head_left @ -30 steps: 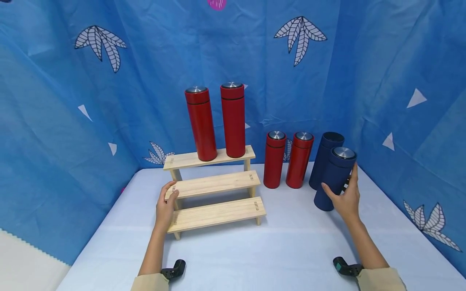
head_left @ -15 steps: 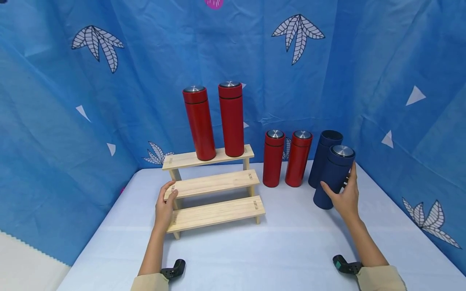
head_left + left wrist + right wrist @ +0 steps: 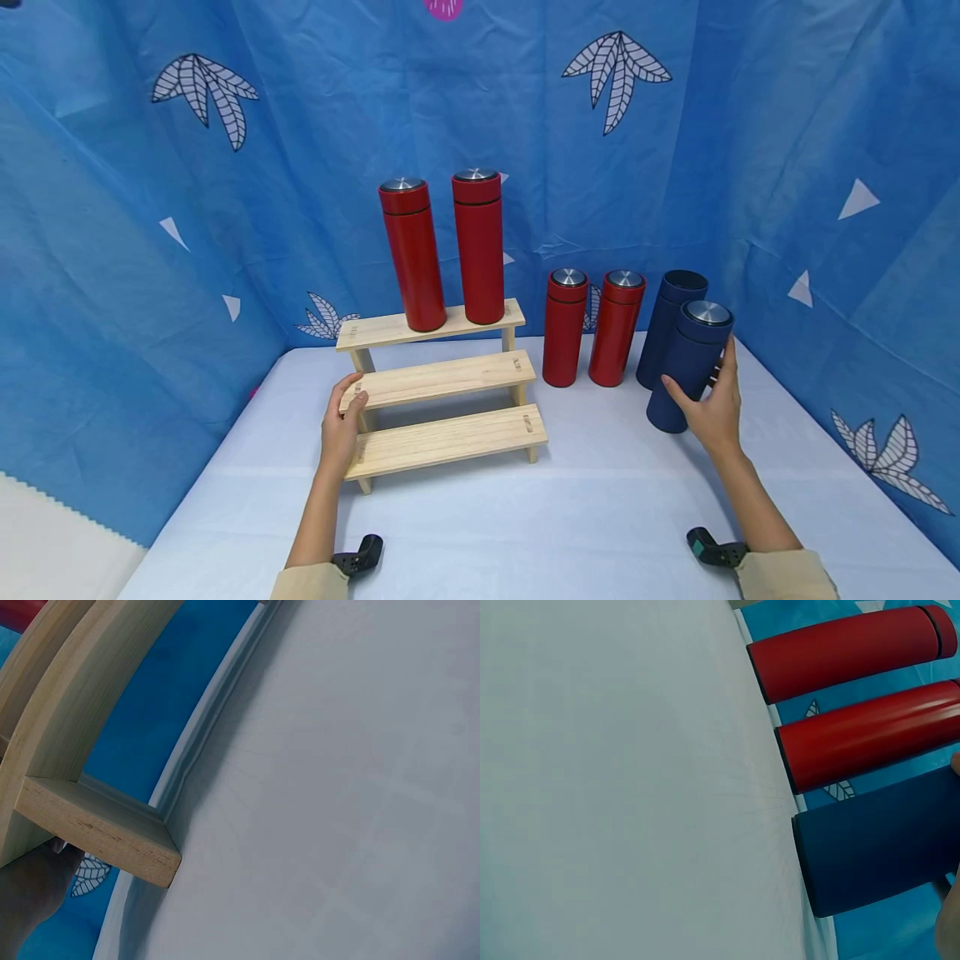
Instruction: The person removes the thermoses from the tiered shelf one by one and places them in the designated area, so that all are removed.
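Note:
My left hand (image 3: 341,427) holds the left end of the middle board of a three-tier wooden stand (image 3: 450,437); in the left wrist view, part of the hand (image 3: 34,896) shows beside a leg of the stand (image 3: 97,829). On the right, my right hand (image 3: 712,417) grips a dark blue thermos (image 3: 686,367) with a silver lid, thumb on its near side. This thermos (image 3: 881,840) is upright, its base at the tabletop. Right behind it stands another dark blue thermos (image 3: 663,333), partly hidden. Two tall red thermoses (image 3: 416,258) (image 3: 480,250) stand on the stand's top board.
Two shorter red thermoses (image 3: 565,333) (image 3: 617,333) stand on the white-covered table (image 3: 525,525), between the stand and the blue ones. Blue patterned cloth (image 3: 337,125) hangs behind and along both sides.

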A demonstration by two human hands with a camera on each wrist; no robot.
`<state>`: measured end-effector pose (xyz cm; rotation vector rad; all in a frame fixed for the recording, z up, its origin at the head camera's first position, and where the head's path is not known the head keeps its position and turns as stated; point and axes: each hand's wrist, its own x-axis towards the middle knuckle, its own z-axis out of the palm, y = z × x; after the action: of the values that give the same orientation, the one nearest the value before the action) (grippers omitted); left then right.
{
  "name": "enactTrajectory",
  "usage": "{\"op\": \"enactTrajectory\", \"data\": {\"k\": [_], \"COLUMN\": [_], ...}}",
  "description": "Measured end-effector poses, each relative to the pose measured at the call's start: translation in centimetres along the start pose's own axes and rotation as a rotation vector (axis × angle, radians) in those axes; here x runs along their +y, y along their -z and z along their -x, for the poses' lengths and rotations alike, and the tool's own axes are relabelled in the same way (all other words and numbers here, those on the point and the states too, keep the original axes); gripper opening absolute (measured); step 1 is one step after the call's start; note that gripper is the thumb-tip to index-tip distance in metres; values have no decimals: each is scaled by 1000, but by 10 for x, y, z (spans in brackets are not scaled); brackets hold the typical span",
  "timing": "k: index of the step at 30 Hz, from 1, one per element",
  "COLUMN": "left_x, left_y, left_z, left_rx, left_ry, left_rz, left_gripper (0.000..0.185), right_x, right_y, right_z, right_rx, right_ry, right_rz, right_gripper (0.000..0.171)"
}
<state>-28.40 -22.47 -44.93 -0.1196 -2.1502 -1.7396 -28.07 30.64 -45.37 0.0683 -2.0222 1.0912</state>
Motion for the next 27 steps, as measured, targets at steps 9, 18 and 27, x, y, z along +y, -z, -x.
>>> {"op": "enactTrajectory", "data": {"k": [9,18,27], "left_x": [-19,16,18], "left_y": [2,-2,-1], "left_z": [-7,7,7], "left_rx": [14,-7,-4], "left_ry": [12,33,17], "left_rz": [-8,-8,-2], "left_gripper": [41,43,42], "right_x": [0,0,-8], "right_y": [2,6,7], "right_z": [-1,-4,-4], "right_rx": [-35,-40,55], "right_ry": [-6,15,108], "right_rz": [-17,-26,49], "right_gripper": [109,109,100]}}
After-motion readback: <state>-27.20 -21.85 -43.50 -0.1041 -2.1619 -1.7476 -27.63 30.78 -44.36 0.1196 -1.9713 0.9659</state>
